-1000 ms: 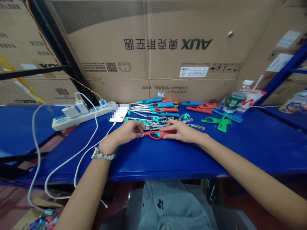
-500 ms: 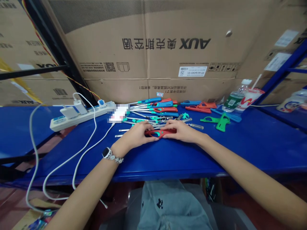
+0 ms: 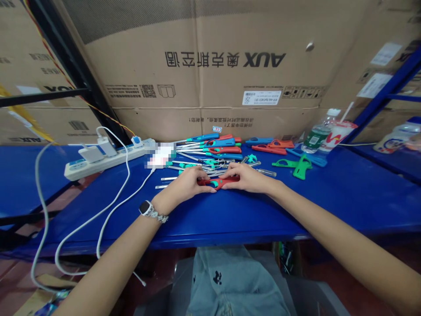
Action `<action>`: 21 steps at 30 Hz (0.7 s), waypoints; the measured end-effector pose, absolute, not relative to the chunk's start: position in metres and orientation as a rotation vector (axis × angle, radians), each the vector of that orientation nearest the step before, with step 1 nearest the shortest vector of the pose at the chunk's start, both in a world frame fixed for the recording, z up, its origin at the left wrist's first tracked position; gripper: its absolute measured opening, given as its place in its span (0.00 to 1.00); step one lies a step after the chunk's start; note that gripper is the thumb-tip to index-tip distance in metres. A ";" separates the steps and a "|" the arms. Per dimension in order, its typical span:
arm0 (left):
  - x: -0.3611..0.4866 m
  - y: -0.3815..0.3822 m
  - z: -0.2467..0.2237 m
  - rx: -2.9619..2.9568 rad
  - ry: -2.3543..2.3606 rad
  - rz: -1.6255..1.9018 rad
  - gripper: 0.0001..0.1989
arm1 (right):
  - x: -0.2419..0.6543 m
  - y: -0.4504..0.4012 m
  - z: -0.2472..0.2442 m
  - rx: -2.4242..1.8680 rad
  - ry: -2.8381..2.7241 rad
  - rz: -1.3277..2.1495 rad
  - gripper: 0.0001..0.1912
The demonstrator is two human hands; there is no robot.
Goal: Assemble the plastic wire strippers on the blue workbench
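Observation:
Between my two hands lies a red lighter [image 3: 217, 183] of the long-necked kind, with a teal trigger showing in its finger hole. The fingers of my left hand [image 3: 190, 182] pinch its left end, and my right hand [image 3: 246, 177] grips the right end. Just behind my fingers are metal lighter rods with teal parts [image 3: 189, 165], partly hidden by the hands. Farther back is a pile of red and blue long-necked lighters [image 3: 225, 150], their metal necks pointing left. A loose teal piece [image 3: 251, 158] sits to the right of the pile.
Green handle shells [image 3: 301, 166] and red ones [image 3: 276, 147] lie to the right, near a bottle [image 3: 319, 131] and a paper cup [image 3: 337, 136]. On the left are a white power strip [image 3: 108, 160], cables and a blurred phone [image 3: 161, 156]. Cardboard boxes [image 3: 223, 87] stand behind the blue table [image 3: 243, 219].
The view has shifted slightly, so everything appears a little farther left. Both hands keep their hold on the red lighter, with hardly any movement.

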State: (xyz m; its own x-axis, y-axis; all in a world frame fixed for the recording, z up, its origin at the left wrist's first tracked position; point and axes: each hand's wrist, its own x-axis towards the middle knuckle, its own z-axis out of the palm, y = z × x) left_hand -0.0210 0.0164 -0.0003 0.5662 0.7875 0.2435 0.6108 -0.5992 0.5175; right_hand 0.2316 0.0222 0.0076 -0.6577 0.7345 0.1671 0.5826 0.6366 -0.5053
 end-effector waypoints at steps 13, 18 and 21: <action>-0.022 0.007 0.001 2.551 1.127 0.630 0.16 | 0.187 -0.010 0.016 -1.229 -2.715 0.035 0.19; -0.021 0.006 0.002 2.637 1.085 0.592 0.17 | 0.180 -0.015 0.014 -1.339 -2.740 -0.045 0.21; -0.021 0.006 0.002 2.695 1.032 0.589 0.18 | 0.181 -0.020 0.014 -1.379 -2.739 -0.100 0.22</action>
State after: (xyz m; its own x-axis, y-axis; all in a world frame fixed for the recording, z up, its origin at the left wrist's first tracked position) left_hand -0.0207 0.0057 0.0021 0.6774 0.6742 0.2941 0.5963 -0.7375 0.3171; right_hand 0.1805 -0.0200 0.0143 -0.5939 0.7990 0.0944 0.8037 0.5944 0.0256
